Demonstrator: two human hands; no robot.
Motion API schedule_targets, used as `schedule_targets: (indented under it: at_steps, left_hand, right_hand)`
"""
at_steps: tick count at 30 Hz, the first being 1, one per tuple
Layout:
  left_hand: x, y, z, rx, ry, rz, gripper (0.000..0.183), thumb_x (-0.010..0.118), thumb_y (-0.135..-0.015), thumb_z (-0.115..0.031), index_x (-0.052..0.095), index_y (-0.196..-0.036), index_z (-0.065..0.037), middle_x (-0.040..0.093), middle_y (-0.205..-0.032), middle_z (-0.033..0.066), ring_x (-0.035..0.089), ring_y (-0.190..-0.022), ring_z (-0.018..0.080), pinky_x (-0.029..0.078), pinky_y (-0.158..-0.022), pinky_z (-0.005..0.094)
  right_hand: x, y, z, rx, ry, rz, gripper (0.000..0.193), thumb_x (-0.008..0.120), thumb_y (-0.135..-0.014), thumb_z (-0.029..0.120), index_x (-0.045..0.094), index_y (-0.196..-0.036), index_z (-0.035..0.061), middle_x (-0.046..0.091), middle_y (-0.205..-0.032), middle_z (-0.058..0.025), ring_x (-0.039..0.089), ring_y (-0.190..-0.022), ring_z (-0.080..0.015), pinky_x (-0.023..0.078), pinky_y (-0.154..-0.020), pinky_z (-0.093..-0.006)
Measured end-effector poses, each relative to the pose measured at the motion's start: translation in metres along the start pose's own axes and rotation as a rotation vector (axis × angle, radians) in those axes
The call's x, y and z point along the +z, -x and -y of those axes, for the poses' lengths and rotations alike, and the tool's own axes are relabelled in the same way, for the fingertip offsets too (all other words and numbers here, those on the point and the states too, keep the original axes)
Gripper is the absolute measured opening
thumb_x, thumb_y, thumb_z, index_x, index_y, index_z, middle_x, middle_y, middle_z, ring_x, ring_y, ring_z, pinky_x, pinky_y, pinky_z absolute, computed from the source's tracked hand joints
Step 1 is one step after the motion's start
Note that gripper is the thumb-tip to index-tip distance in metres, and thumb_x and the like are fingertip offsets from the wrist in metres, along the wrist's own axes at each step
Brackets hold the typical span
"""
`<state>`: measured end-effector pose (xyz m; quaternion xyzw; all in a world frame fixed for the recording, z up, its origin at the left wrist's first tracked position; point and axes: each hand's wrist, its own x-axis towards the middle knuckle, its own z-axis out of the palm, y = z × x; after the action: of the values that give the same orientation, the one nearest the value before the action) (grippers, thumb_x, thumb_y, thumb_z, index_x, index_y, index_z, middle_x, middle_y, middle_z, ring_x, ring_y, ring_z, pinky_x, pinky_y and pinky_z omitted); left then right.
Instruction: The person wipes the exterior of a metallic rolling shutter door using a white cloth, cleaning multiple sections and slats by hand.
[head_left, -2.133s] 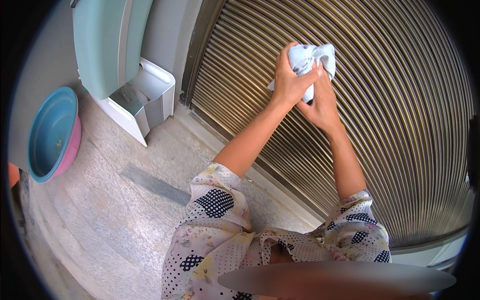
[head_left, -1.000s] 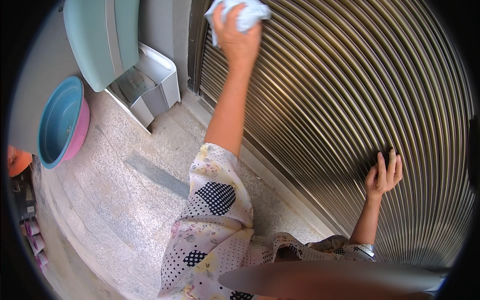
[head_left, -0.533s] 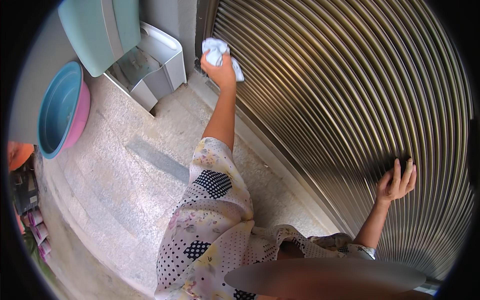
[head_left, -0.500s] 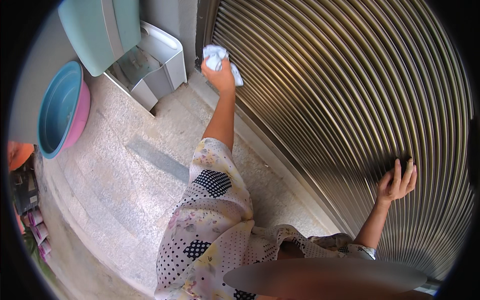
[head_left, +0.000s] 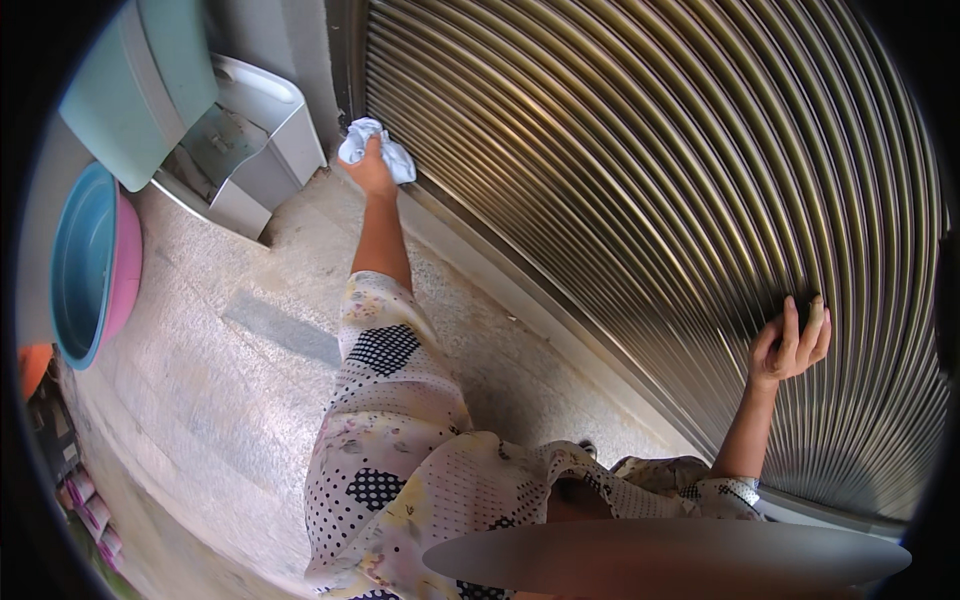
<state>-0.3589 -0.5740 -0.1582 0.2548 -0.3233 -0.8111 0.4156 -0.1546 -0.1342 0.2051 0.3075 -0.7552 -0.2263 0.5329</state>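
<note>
At the lower left corner of the ribbed metal panel [head_left: 600,200], the left hand [head_left: 372,180] is gripping a bunched pale cloth [head_left: 360,138], its fingers closing firmly around the folds. Even contact is depending on a flat pad of fabric and pressure following the ribs. The right hand [head_left: 790,342] is holding nothing; its loosely bent fingers are apparently resting on the panel, steadying the reach, though fingertip contact is hard to confirm.
</note>
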Motion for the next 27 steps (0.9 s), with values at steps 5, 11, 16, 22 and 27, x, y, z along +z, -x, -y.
schedule_targets:
  at_steps: [5,11,16,22,27]
  left_hand:
    - [0.007,0.003,-0.006,-0.027,0.021,-0.111,0.048,0.064,-0.073,0.002,0.039,-0.113,-0.003,0.054,-0.108,0.0126,0.057,-0.095,0.0234,0.047,-0.083,0.0361]
    - [0.015,0.012,-0.006,-0.074,-0.065,-0.255,0.047,0.062,-0.073,0.002,0.042,-0.115,-0.003,0.056,-0.107,0.0142,0.06,-0.091,0.0253,0.051,-0.076,0.0393]
    - [-0.022,-0.004,0.022,-0.066,-0.414,-0.065,0.051,0.064,-0.07,0.002,0.045,-0.117,-0.002,0.058,-0.105,0.0122,0.06,-0.09,0.0238,0.05,-0.078,0.0365]
    - [-0.038,0.06,0.051,-0.376,-0.423,0.087,0.038,0.063,-0.071,0.003,0.053,-0.107,-0.002,0.061,-0.092,0.0087,0.061,-0.078,0.0212,0.052,-0.07,0.0372]
    - [-0.029,0.14,0.059,-0.44,-0.58,0.209,0.04,0.064,-0.07,0.001,0.051,-0.108,0.0,0.06,-0.092,0.0095,0.06,-0.078,0.0211,0.052,-0.068,0.0358]
  right_hand:
    - [-0.003,0.006,0.001,0.021,-0.02,0.006,0.035,0.055,-0.075,-0.003,0.066,-0.105,0.0103,0.057,-0.119,-0.0178,0.047,-0.113,-0.0308,0.038,-0.096,-0.0382]
    - [0.001,0.005,0.009,0.06,-0.068,0.036,0.026,0.058,-0.072,0.001,0.071,-0.091,0.0122,0.064,-0.111,-0.0094,0.046,-0.115,-0.0276,0.035,-0.097,-0.034]
    - [0.012,0.002,0.013,0.05,-0.093,-0.023,0.024,0.06,-0.073,0.003,0.07,-0.092,0.0134,0.065,-0.109,-0.009,0.048,-0.113,-0.0262,0.036,-0.096,-0.0323]
    - [0.024,-0.008,0.02,0.085,-0.15,-0.043,0.019,0.064,-0.072,0.004,0.071,-0.087,0.0139,0.066,-0.107,-0.0058,0.051,-0.11,-0.0232,0.036,-0.092,-0.0293]
    - [0.016,-0.017,0.014,0.071,-0.15,-0.019,0.017,0.064,-0.07,0.006,0.072,-0.083,0.0136,0.066,-0.107,-0.006,0.052,-0.11,-0.024,0.04,-0.09,-0.0317]
